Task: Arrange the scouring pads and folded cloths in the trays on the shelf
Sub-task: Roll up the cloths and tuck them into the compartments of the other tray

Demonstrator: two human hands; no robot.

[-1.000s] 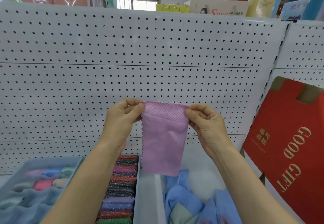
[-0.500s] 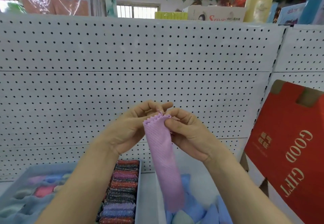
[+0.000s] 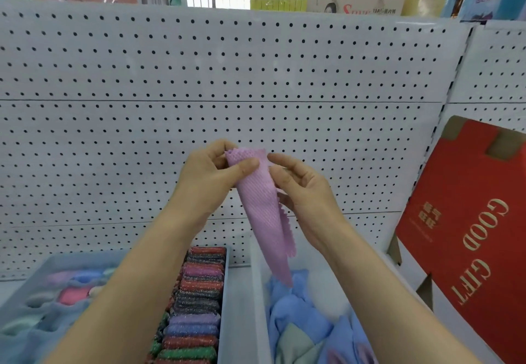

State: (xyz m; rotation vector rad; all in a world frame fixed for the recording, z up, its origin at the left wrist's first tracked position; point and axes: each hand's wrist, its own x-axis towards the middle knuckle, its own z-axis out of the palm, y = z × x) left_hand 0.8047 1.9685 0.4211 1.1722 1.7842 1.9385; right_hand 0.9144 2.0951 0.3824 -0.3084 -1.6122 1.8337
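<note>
A pink textured cloth point(image 3: 263, 210), folded into a narrow strip, hangs in front of the pegboard. My left hand point(image 3: 209, 177) pinches its top corner between thumb and fingers. My right hand point(image 3: 301, 192) sits just right of the strip with fingers loosely curved, touching its edge. Below, a grey tray point(image 3: 223, 292) holds a row of glittery scouring pads point(image 3: 196, 301) in red, black, purple and green, with folded cloths point(image 3: 68, 289) in its left part. A second tray point(image 3: 257, 292) to the right holds loose blue and pale green cloths point(image 3: 301, 326).
White pegboard point(image 3: 227, 84) backs the shelf. A red "GOOD GIFT" box point(image 3: 469, 238) leans at the right. Boxes and bottles stand on top of the shelf unit.
The cloth went from spread wide between both hands to folded in half lengthwise. My left hand now holds the top while my right hand has slid off to the strip's side.
</note>
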